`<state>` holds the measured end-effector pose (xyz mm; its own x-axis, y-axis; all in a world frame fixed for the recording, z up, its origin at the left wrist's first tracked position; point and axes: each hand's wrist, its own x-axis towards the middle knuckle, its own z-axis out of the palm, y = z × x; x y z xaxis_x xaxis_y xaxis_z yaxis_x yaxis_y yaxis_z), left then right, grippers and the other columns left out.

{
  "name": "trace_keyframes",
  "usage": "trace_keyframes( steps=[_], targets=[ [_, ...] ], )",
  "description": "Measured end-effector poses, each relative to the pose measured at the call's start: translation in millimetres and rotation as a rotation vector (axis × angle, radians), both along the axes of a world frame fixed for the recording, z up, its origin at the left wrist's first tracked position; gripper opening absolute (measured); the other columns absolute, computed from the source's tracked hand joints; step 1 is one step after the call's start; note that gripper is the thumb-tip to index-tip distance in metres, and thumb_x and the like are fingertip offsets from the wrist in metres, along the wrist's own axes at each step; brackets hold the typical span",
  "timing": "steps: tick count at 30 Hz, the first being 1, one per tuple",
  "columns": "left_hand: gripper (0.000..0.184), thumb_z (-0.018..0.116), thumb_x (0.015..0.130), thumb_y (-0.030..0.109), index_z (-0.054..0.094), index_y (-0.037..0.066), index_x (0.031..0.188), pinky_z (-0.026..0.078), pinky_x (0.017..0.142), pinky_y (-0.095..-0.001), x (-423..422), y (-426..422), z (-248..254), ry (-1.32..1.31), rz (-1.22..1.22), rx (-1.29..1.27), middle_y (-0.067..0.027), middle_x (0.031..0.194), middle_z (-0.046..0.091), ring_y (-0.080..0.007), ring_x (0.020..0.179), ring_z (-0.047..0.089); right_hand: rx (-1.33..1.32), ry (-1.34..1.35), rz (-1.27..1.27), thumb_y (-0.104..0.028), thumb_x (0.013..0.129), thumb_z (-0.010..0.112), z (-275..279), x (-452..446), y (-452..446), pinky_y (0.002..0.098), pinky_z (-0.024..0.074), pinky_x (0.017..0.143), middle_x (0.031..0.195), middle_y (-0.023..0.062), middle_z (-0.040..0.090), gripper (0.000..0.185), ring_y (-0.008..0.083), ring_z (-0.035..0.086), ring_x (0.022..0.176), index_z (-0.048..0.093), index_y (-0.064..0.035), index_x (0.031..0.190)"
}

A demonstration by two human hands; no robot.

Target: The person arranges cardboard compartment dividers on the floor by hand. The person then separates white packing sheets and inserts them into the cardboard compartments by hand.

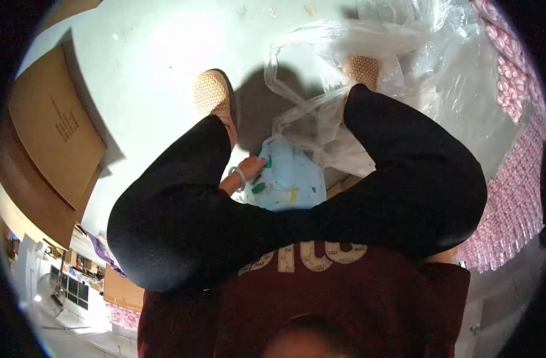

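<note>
My left hand (pixel 250 167), with a pale bangle at the wrist, reaches below my left thigh. Its fingers are drawn together against the near-left part of a light blue plastic surface (pixel 285 170) between my legs. A small green scrap (pixel 269 161) shows right at the fingertips; whether they pinch it or only touch it is unclear. Another green scrap (pixel 258 188) and a yellow strip (pixel 294 196) are on the blue surface. Clear plastic film (pixel 297 113) trails over its far edge. My right hand is not seen; only a little of that arm shows beside my right thigh.
Clear plastic sheeting (pixel 440 77) is heaped on the floor around my right shoe (pixel 363 70). Red-and-white striped wrapped pieces (pixel 502 197) line the right side. A cardboard box (pixel 52 128) stands at left. A fan (pixel 49 295) is at lower left.
</note>
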<state>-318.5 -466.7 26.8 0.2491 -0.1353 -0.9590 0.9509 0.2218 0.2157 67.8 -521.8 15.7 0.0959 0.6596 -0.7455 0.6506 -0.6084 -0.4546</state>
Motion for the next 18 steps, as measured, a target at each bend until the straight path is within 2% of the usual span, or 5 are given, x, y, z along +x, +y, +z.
trace_keyframes(
  steps=[3, 5, 7, 9, 18],
  targets=[
    [0.066, 0.048, 0.076, 0.059, 0.06, -0.005, 0.089, 0.043, 0.077, -0.0398, -7.2, 9.6, -15.0, -0.009, -0.077, 0.128, -0.0232, 0.089, 0.06, -0.0356, 0.086, 0.057, -0.001, 0.043, -0.12, -0.028, 0.072, 0.064, 15.0, 16.9, -20.6, 0.0404, 0.039, 0.09, 0.127, 0.0219, 0.035, 0.081, 0.033, 0.046, 0.108, 0.022, -0.0062, 0.137],
    [0.067, 0.05, 0.077, 0.056, 0.056, -0.006, 0.102, 0.042, 0.08, -0.0392, 8.2, 24.8, -21.7, 0.005, -0.082, 0.044, -0.0224, 0.1, 0.059, -0.0353, 0.094, 0.056, -0.014, 0.076, -0.24, -0.028, 0.072, 0.064, 37.0, 34.8, -59.9, 0.0404, 0.039, 0.09, 0.127, 0.0218, 0.035, 0.08, 0.033, 0.046, 0.108, 0.022, -0.006, 0.137],
    [0.071, 0.054, 0.081, 0.049, 0.041, -0.005, 0.124, 0.039, 0.091, -0.0353, 16.6, 45.6, -12.9, -0.159, 0.077, 0.038, -0.0188, 0.12, 0.051, -0.0296, 0.105, 0.052, -0.057, 0.082, -0.368, -0.029, 0.072, 0.063, 59.9, 45.8, -103.9, 0.0404, 0.039, 0.09, 0.127, 0.0217, 0.035, 0.08, 0.033, 0.046, 0.108, 0.023, -0.0058, 0.137],
    [0.07, 0.055, 0.081, 0.046, 0.036, -0.002, 0.128, 0.04, 0.09, -0.034, -16.4, 49.0, -69.8, -0.237, 0.127, 0.035, -0.0169, 0.125, 0.047, -0.0282, 0.104, 0.053, -0.082, 0.063, -0.486, -0.029, 0.072, 0.063, 73.7, 55.7, -139.2, 0.0404, 0.0389, 0.09, 0.127, 0.0216, 0.036, 0.079, 0.033, 0.046, 0.108, 0.023, -0.0057, 0.137],
    [0.059, 0.054, 0.081, 0.035, 0.037, 0.003, 0.127, 0.043, 0.081, -0.0339, -27.3, 206.3, -109.0, -0.133, 0.268, 0.382, -0.0145, 0.115, 0.05, -0.0259, 0.095, 0.055, 0.061, -0.005, -0.618, -0.031, 0.073, 0.062, -24.5, 31.2, -104.5, 0.0402, 0.0388, 0.09, 0.127, 0.0213, 0.037, 0.078, 0.033, 0.046, 0.109, 0.024, -0.0049, 0.136]
  ],
)
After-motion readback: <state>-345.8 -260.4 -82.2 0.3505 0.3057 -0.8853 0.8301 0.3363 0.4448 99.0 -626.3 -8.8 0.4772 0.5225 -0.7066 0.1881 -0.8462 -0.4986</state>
